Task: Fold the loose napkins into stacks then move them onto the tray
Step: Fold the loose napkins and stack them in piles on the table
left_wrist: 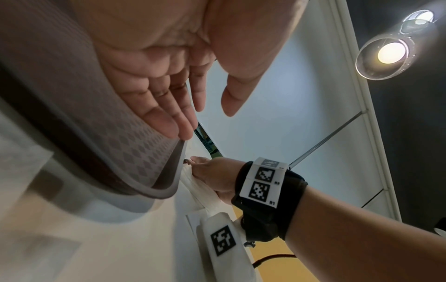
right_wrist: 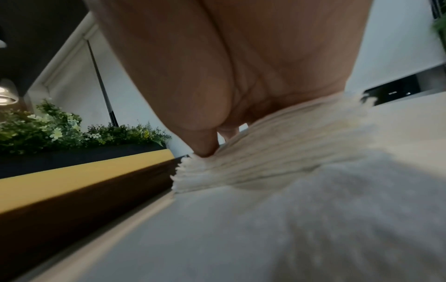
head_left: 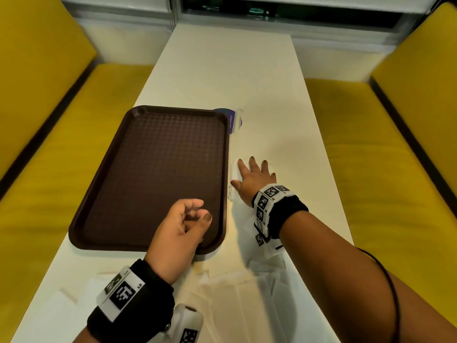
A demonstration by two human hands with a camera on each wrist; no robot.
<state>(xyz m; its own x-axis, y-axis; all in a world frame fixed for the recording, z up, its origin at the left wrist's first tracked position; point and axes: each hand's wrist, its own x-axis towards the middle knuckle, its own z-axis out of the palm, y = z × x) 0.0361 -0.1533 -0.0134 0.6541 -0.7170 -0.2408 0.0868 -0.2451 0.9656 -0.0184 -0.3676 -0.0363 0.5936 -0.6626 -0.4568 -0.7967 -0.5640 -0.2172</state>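
A brown textured tray [head_left: 148,169] lies on the left half of the white table [head_left: 247,82], with nothing on it. Just right of its long edge sits a stack of white folded napkins [head_left: 233,174]. My right hand [head_left: 252,174] lies flat on that stack, fingers spread and straight. In the right wrist view the thumb [right_wrist: 205,145] presses the stack's [right_wrist: 265,152] layered edge. My left hand [head_left: 188,219] hovers over the tray's near right corner, fingers loosely bent and holding nothing; the left wrist view shows its palm [left_wrist: 169,85] bare. Loose white napkins [head_left: 235,293] are spread along the table's near edge.
A purple round item with clear plastic [head_left: 231,120] sits by the tray's far right corner. Yellow benches [head_left: 49,169] [head_left: 371,157] flank the table. A window sill runs along the table's far end. More loose napkins [head_left: 81,293] lie at the near left.
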